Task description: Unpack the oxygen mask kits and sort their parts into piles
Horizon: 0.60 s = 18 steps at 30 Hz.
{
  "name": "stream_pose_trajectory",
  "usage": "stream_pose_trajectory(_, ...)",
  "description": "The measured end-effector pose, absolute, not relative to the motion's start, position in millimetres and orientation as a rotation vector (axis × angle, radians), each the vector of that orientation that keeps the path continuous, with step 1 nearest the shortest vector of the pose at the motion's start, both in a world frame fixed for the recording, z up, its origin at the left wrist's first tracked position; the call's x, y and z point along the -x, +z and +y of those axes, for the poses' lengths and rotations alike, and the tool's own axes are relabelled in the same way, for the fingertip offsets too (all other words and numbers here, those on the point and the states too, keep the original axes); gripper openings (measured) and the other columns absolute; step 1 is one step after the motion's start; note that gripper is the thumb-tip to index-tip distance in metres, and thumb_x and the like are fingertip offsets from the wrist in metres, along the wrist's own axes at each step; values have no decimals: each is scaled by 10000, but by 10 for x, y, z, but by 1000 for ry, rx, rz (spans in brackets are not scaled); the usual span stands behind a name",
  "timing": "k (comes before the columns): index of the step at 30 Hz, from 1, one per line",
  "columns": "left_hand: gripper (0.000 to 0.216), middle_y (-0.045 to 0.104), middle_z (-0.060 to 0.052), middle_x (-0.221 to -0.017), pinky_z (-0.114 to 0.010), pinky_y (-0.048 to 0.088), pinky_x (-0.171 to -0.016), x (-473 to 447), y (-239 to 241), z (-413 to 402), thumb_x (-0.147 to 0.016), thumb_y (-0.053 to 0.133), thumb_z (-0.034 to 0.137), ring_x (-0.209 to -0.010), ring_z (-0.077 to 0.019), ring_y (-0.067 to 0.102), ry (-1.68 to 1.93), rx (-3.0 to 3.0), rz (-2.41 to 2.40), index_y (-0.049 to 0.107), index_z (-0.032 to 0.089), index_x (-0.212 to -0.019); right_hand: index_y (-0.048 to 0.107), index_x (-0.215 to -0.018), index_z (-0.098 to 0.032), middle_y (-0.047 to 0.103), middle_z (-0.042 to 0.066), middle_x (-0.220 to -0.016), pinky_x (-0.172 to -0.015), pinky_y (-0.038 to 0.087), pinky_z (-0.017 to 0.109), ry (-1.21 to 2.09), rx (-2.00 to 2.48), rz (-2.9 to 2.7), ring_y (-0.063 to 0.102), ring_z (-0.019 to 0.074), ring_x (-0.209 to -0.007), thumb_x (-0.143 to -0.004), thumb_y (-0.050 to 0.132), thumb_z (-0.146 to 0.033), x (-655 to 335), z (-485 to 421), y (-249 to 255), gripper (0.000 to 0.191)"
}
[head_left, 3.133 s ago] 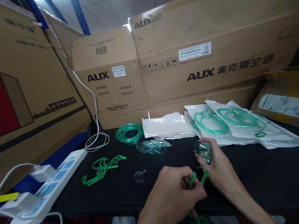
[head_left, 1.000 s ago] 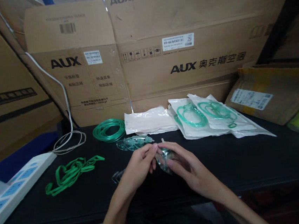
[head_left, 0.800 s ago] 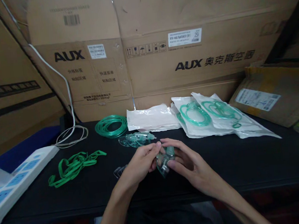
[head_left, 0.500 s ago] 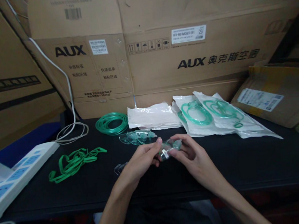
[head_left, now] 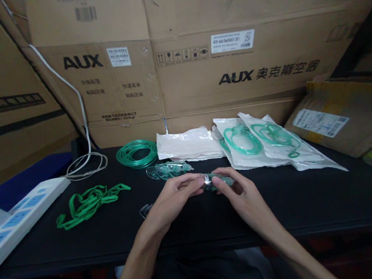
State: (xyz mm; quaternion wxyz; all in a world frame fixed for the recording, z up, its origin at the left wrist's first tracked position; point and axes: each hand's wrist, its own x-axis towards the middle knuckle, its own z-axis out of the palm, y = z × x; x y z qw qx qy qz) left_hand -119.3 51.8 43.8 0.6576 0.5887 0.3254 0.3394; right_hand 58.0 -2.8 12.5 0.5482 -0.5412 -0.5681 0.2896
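Observation:
My left hand point(head_left: 175, 197) and my right hand point(head_left: 240, 193) meet over the middle of the black table point(head_left: 311, 206). Between their fingertips they pinch a clear greenish plastic mask point(head_left: 214, 181) with a small metal strip on it. More clear masks point(head_left: 169, 170) lie just beyond my left hand. A few small clear clips point(head_left: 144, 211) lie beside my left wrist.
A tangle of green elastic straps point(head_left: 90, 203) lies at the left, a green tubing coil point(head_left: 137, 153) behind it. Sealed white bags with green tubing point(head_left: 265, 143) and a flat white bag point(head_left: 188, 145) lie at the back. A white power strip point(head_left: 19, 217) is far left. Cardboard boxes point(head_left: 231, 65) wall the rear.
Both hands have moved up from the table's near edge to its middle. The green strap they pulled is gone from them. The mask has been turned flatter between the fingertips.

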Motion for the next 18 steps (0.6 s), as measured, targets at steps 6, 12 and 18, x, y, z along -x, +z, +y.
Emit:
stream_pose_trajectory(6, 233, 752, -59, -1025, -282, 560, -904, 1192, 405, 556, -806, 769, 336, -1031, -209, 679, 814, -1275, 789, 794, 149, -942, 682, -1096, -225, 725, 33, -1025, -802, 511, 275, 675, 1250, -1441, 673, 186, -903, -930, 633, -449, -564, -51, 141, 283)
stream_pose_trajectory(12, 390, 757, -37, -946, -305, 569, -910, 1203, 354, 573, -796, 797, 323, -939, -187, 715, 878, -1304, 769, 727, 167, -1147, 689, -1091, -228, 724, 27, -1042, -783, 506, 261, 675, 1237, -1407, 668, 177, -905, -928, 644, -435, -585, -45, 138, 268)
stream_pose_trajectory(18, 321, 773, -59, -1054, -302, 560, -924, 1203, 336, 582, -848, 747, 310, -1000, -210, 722, 873, -1500, 726, 738, 191, -1146, 689, -1061, -215, 699, 17, -922, -657, 496, 239, 660, 1257, -1374, 641, 152, -774, -924, 638, -442, -575, -52, 174, 270)
